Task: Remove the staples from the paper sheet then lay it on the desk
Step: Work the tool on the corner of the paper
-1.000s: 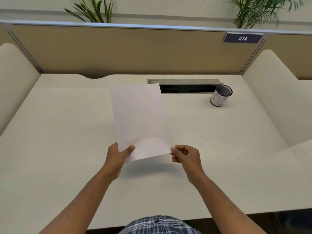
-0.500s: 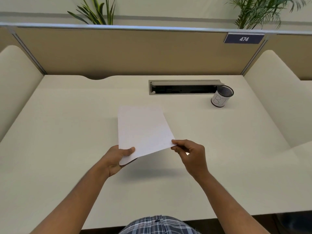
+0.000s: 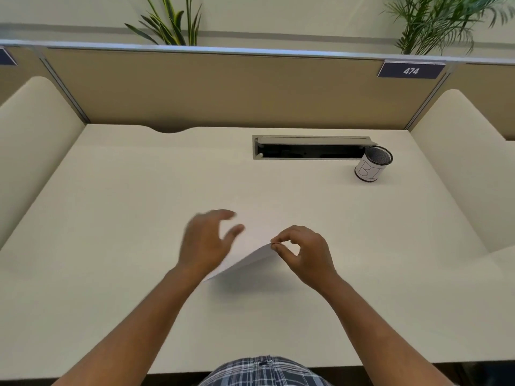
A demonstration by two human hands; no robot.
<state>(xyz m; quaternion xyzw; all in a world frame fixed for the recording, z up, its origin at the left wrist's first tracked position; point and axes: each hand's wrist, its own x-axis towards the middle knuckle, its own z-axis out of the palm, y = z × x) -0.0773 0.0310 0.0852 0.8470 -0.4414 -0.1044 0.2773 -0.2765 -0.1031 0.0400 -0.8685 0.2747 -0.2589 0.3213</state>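
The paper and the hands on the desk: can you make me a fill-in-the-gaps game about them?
1. The right hand pinches a corner of the ____.
2. The left hand has its fingers spread, so its grip is ____.
3. The mesh pen cup stands beside the desk's cable ____.
4. The sign on the partition reads ____.

Missing words: paper sheet; open; slot; 474.

The left hand (image 3: 207, 240) is smeared by motion blur, its fingers indistinct, and it covers the left part of the paper sheet (image 3: 250, 256). Any staples are too small to tell. At upper left of the frame, a dark sign (image 3: 6, 57) is cut off.
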